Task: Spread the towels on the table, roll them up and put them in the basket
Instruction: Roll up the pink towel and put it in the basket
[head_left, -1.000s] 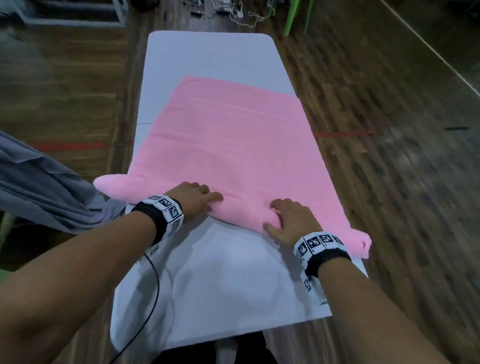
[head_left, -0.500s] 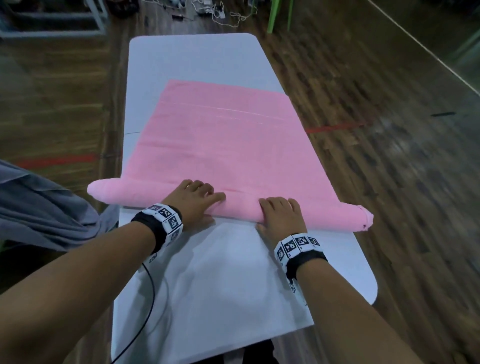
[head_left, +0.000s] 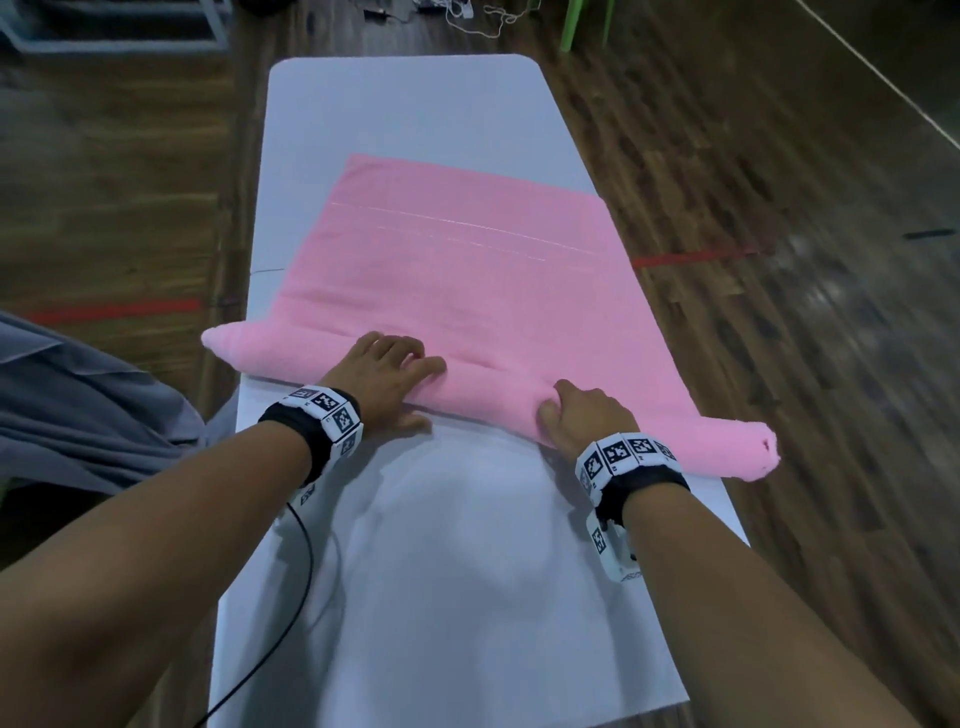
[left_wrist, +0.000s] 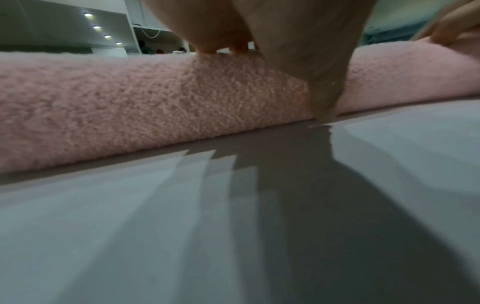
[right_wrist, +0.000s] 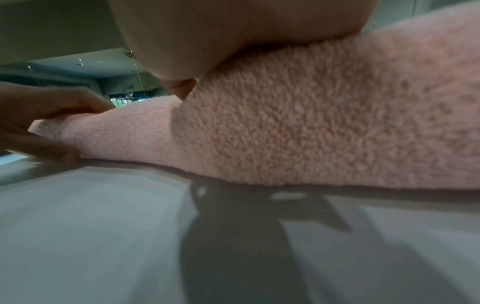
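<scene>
Grey cloth (head_left: 78, 415) hangs at far left, off the white table (head_left: 415, 130), untouched; cannot tell what it is. Pink towel (head_left: 467, 275) lies spread on the table, its near edge wound into a low roll (head_left: 291, 353) running across the table's width. Roll's left end pokes past the table edge.

Left hand (head_left: 387, 374): fingers fairly straight, laid over the top of the roll, thumb down on the table just in front. Pressing, not clutching.

Right hand (head_left: 587, 415): fingers curled into the towel, bunching the terry; right-wrist view shows the palm bearing on the roll from above.

Roll's right end (head_left: 748, 452) overhangs the table's right edge and sits nearer the person than the left end, so the roll lies skewed.

Basket not in view.

Risks, as judged: uneven push from the two hands would likely cone the roll further; overhanging ends could sag and loosen; right-hand bunching may trap a wrinkle inside.
</scene>
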